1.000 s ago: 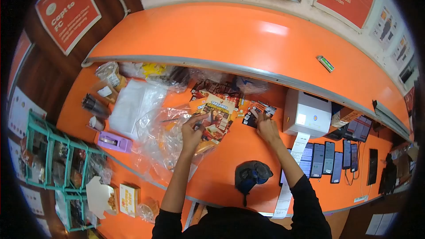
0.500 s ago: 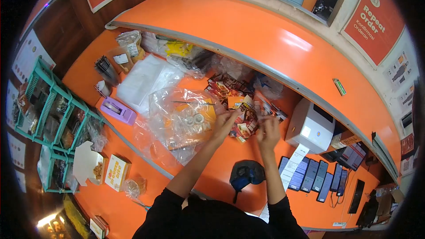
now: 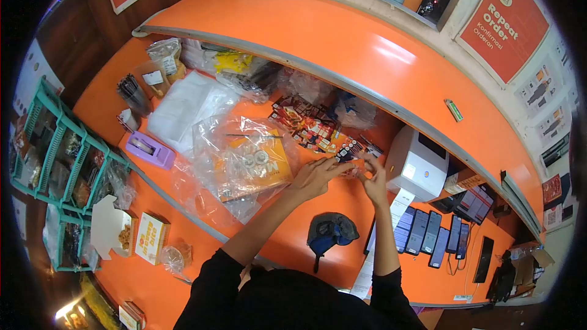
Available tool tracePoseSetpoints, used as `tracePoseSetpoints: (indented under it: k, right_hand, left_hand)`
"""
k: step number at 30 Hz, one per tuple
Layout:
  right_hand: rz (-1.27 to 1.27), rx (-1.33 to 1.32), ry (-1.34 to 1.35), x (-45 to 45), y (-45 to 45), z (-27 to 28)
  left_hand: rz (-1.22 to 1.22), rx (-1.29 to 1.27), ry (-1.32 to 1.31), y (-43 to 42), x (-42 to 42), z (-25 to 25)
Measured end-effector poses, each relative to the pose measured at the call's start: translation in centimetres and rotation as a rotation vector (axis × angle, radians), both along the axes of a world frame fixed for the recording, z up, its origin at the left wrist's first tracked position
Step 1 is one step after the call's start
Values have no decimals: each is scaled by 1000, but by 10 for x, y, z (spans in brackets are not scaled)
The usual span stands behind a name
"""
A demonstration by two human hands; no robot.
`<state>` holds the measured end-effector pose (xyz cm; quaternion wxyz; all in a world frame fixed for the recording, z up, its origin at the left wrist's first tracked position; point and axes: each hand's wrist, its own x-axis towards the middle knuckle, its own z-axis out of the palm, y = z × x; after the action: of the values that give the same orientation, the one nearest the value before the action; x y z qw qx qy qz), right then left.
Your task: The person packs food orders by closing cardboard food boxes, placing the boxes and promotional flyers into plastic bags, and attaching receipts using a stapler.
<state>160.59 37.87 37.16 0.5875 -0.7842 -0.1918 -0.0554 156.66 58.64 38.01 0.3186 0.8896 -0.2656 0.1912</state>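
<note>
My left hand (image 3: 317, 178) reaches in from the left, its fingers closed toward a small reddish, partly see-through piece (image 3: 353, 170). From the other side, my right hand (image 3: 374, 182) pinches at the same piece, which the fingers partly cover. Just beyond lies a pile of printed red and black leaflets (image 3: 312, 125) on the orange counter. Left of my hands, a clear plastic bag (image 3: 211, 146) surrounds a yellow-orange box (image 3: 260, 174) with round lids or cups on top. Nearer my body sits a dark blue and black pouch (image 3: 330, 238).
A white label printer (image 3: 417, 162) with a long paper strip (image 3: 367, 275) stands right, beside several phones (image 3: 435, 247). Purple tape dispenser (image 3: 150, 148), stacked clear bags (image 3: 189, 107) and green baskets (image 3: 52, 171) are left. An open food box (image 3: 110, 226) stands front left. A raised shelf (image 3: 275, 27) overhangs the back.
My left hand has drawn back from the leaflets and come closer to my right hand, with the small reddish piece between them. The whole view has shifted slightly.
</note>
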Motion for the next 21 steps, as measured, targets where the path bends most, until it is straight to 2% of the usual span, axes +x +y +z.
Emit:
tracePoseSetpoints:
  k: [1, 2, 4, 6, 7, 8, 9, 12, 13, 15, 17, 19, 21]
  right_hand:
    - [-3, -7, 2, 5, -11, -34]
    - [-74, 72, 136, 8, -21, -71]
    - [-146, 151, 272, 2, -25, -88]
    - [-199, 329, 236, -13, -10, -78]
    - [-195, 328, 239, -19, -3, -70]
    - [-184, 310, 99, -22, 4, -61]
    - [-169, 294, -38, -25, 11, -54]
    - [-154, 195, -163, -28, 15, -57]
    - [-149, 275, 25, -35, 18, -51]
    - [-226, 214, -173, -27, 17, -51]
    - [-218, 63, -151, -30, 15, -38]
    - [-127, -127, 25, -18, -8, -57]
    - [-63, -93, 51, -5, -22, -63]
  left_hand:
    - [-38, 44, -89, -3, -1, 0]
    - [-39, 39, -88, -6, 1, -12]
    - [21, -429, 22, -11, 5, -44]
    - [89, -382, -16, -14, -3, -46]
    - [157, -332, -55, -14, -7, -47]
    - [166, -331, -57, -15, -11, -47]
    - [171, -390, -63, -18, -14, -47]
    - [182, -464, -43, -22, -20, -59]
    - [167, -487, -21, -21, -22, -63]
    - [186, -458, -56, -17, -26, -50]
    - [188, -434, -65, -14, -27, -45]
    - [172, -534, 177, -7, -26, -44]
    - [128, -606, 148, 5, -27, -29]
